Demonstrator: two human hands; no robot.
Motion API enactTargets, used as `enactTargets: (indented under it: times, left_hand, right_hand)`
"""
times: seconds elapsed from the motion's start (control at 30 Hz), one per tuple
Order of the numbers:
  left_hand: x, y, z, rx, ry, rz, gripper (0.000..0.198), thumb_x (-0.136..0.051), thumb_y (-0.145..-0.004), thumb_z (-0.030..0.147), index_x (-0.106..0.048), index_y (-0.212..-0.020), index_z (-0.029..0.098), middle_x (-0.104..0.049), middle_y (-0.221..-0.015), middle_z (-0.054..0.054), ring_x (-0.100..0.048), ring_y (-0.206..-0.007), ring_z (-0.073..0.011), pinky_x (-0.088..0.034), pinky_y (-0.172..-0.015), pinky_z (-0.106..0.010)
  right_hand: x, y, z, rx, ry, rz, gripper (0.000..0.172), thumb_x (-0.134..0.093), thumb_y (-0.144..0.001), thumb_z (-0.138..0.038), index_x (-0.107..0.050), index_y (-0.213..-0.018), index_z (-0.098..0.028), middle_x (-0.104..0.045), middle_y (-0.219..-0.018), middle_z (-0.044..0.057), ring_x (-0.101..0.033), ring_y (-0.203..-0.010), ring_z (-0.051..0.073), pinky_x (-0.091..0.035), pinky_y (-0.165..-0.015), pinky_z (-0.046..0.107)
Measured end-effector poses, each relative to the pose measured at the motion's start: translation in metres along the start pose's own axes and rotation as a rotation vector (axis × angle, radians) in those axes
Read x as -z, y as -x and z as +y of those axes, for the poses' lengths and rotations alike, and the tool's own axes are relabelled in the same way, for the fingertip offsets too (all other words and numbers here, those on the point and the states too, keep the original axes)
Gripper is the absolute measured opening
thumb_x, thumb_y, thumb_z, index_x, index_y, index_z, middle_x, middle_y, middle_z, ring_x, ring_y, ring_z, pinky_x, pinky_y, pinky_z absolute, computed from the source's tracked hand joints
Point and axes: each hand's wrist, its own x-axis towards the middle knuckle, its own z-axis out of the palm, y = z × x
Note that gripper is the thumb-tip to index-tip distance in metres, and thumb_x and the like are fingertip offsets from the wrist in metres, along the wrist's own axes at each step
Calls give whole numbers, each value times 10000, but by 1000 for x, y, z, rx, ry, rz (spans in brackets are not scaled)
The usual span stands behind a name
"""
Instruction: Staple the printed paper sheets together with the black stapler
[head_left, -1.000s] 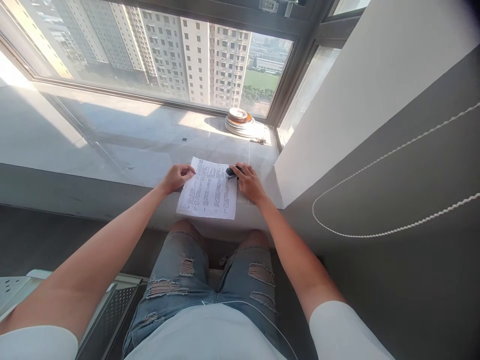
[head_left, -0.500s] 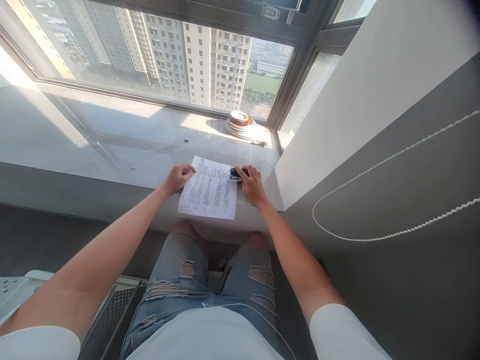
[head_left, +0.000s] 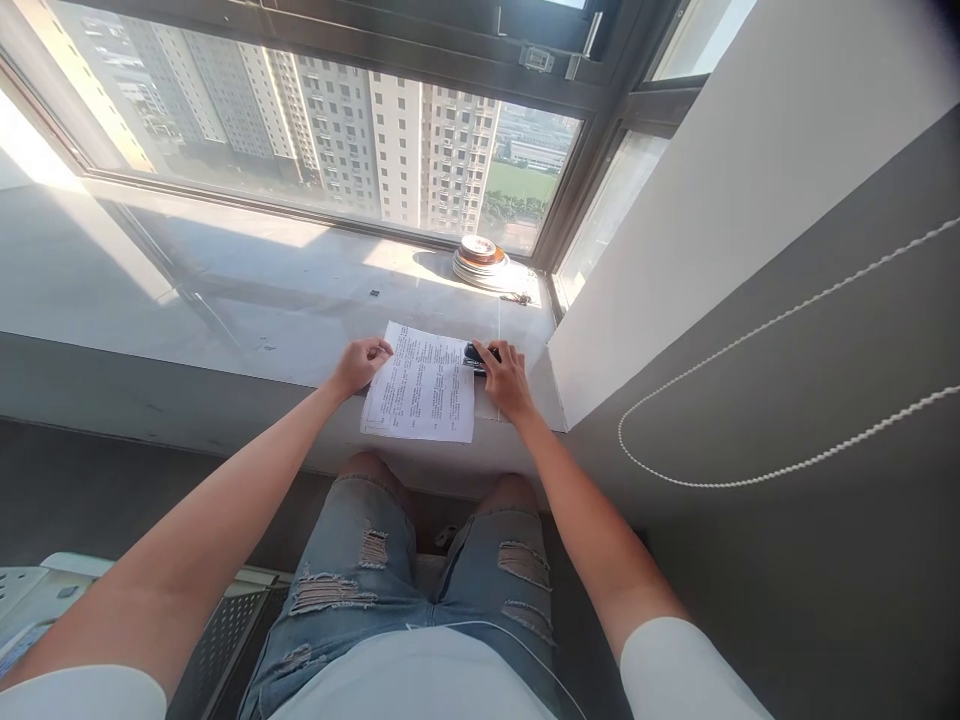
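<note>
Printed paper (head_left: 420, 385) lies on the window ledge, its lower part hanging over the front edge. My left hand (head_left: 363, 364) pinches the sheet's left edge near its upper corner. At the right edge, my right hand (head_left: 505, 376) is wrapped round a black stapler (head_left: 472, 354), fingers over its top. The stapler's front end is right at the paper's edge; whether the sheet sits between its jaws I cannot tell.
On the ledge (head_left: 292, 315) by the window stands a stack of round dishes (head_left: 480, 262), with small dark keys (head_left: 516, 298) beside it. A little dark piece (head_left: 374, 293) lies farther left. A beaded blind chain (head_left: 720, 484) hangs at the right wall.
The stapler's front end has drawn back slightly to the right, to the paper's edge. The paper has shifted a little to the right; the whole view has tipped slightly upward.
</note>
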Motion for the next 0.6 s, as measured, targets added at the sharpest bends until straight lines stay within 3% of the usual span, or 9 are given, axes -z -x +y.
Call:
enactTargets:
  times: [0.43,0.6]
  left_hand:
    - [-1,0,0,-16,8,-13,199,-575,-860,347,-687,-831,185,-452,-518,44,-373,-490,-125,-298,-533,-265]
    - [-1,-1,-3,-20,21,-32,184,-569,-865,323,-682,-849,179,-444,-530,48,-350,-484,-117,-268,-510,-258]
  right_hand:
    - [-3,1,5,16,-70,-1,545,-330,-1070,-176,-457,-1585,-303,-558,-1304,139,-532,-1189,320,-498,-987,487]
    - [1,-1,4,13,-190,11,490,-390,-1084,-233,-495,-1558,-291,-601,-1377,108,-554,-1240,297,-485,-1071,476]
